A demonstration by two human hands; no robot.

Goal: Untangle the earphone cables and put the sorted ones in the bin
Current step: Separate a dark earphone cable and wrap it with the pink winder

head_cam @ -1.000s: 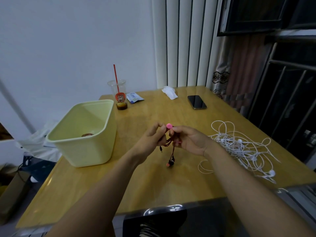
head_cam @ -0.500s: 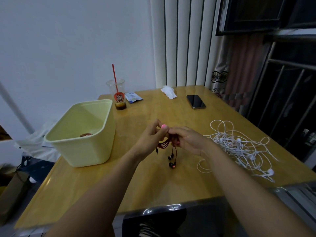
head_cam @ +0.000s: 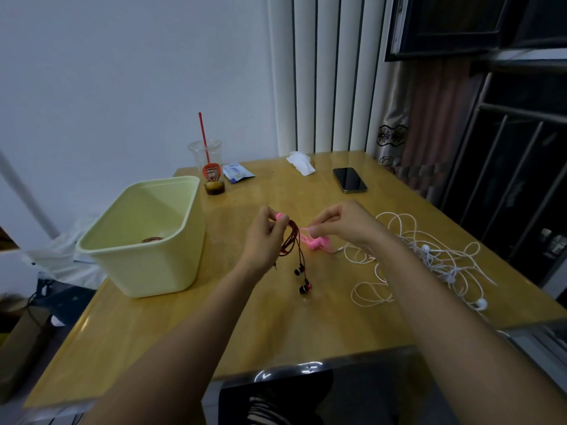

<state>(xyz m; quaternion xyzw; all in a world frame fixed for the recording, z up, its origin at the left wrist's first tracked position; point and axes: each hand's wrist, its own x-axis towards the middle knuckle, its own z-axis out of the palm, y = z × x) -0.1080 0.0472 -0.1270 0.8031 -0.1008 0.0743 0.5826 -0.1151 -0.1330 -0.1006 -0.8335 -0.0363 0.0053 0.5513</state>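
Observation:
My left hand (head_cam: pixel 266 237) grips a coiled red earphone cable (head_cam: pixel 294 240) above the table, with a pink bud at my fingertips. Two black-and-red earbuds (head_cam: pixel 303 279) dangle from the coil down to the tabletop. My right hand (head_cam: pixel 340 223) pinches a pink earphone cable (head_cam: pixel 316 242) just right of the red one. A tangle of white earphone cables (head_cam: pixel 435 256) lies on the table under and beyond my right forearm. The pale yellow bin (head_cam: pixel 147 237) stands at the left, with a dark coiled cable (head_cam: pixel 152 239) on its bottom.
At the far side of the wooden table (head_cam: pixel 276 332) are a plastic cup with a red straw (head_cam: pixel 210 167), a small blue packet (head_cam: pixel 237 172), a crumpled white tissue (head_cam: pixel 301 162) and a black phone (head_cam: pixel 349 180). A dark chair back (head_cam: pixel 276 394) is at the near edge.
My hands have drawn apart. The right hand now pulls the pink cable rightward out of the red coil, which stays in my left hand. The earbuds hang lower.

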